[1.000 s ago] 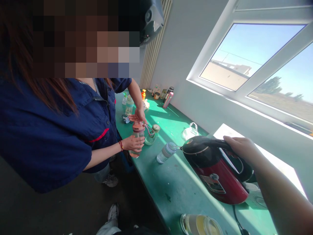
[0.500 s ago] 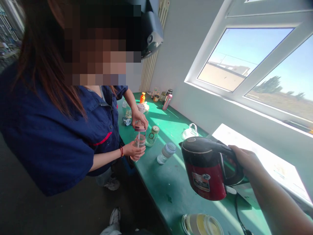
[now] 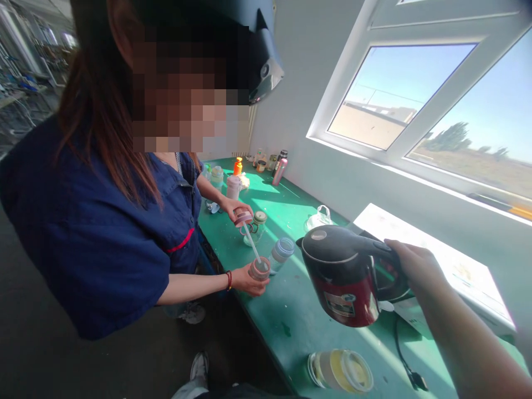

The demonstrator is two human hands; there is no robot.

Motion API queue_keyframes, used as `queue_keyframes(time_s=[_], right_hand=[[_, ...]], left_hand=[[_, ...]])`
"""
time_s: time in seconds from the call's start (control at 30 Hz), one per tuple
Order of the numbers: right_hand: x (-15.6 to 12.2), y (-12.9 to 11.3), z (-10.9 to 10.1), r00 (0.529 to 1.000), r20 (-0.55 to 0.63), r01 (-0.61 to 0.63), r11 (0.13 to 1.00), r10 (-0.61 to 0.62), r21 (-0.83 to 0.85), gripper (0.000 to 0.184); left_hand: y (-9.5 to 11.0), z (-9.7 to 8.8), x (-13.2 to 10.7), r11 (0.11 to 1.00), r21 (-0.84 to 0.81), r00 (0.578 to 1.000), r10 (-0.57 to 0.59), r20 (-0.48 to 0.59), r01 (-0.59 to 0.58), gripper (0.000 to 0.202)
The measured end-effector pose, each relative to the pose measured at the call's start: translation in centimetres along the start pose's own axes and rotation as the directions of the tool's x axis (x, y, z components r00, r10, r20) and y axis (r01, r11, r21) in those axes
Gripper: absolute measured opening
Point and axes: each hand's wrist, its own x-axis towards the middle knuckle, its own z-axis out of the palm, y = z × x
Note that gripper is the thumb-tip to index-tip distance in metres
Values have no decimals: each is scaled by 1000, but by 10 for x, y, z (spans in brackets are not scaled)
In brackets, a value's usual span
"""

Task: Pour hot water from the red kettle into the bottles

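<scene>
My right hand [image 3: 411,269] is wrapped round the black handle of a red and black electric kettle [image 3: 343,277], which hangs above the green table [image 3: 286,310] with its spout toward the left. My left hand is out of view. Across from the spout, a co-worker holds a clear cup [image 3: 260,269] in one hand. The co-worker's other hand holds the pink lid [image 3: 243,216] with a straw, whose lower end reaches the cup's mouth. A clear bottle with a bluish top [image 3: 281,256] stands between that cup and the kettle.
A glass jar of yellowish liquid [image 3: 341,370] stands at the table's near edge. Beside it lies a cable with a plug [image 3: 415,379]. A lidded jar [image 3: 256,224], pink flask [image 3: 280,172] and plastic bag [image 3: 319,218] stand farther back. A white-topped box [image 3: 440,266] sits by the wall.
The co-worker has lifted the lid and straw off the cup and brought the cup right, nearer the kettle. My kettle has shifted slightly left and up in view.
</scene>
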Motion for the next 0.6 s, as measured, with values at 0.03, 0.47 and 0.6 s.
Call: queue_keyframes(time_s=[0.03,0.47,0.6], right_hand=[[-2,-2,0,999,21,29,999,-29,-17,33],[-15,-27,20,936,307,271,913,-175,-305,45],[-15,-32,28,900,392,346,858,-190,-380,48]], left_hand=[[0,-1,8,999,2,999,-35,-11,35,54],[-13,13,41,937,342,998,-49,-51,63,50],[-20,14,30,896,440,995,-9,-102,53,54]])
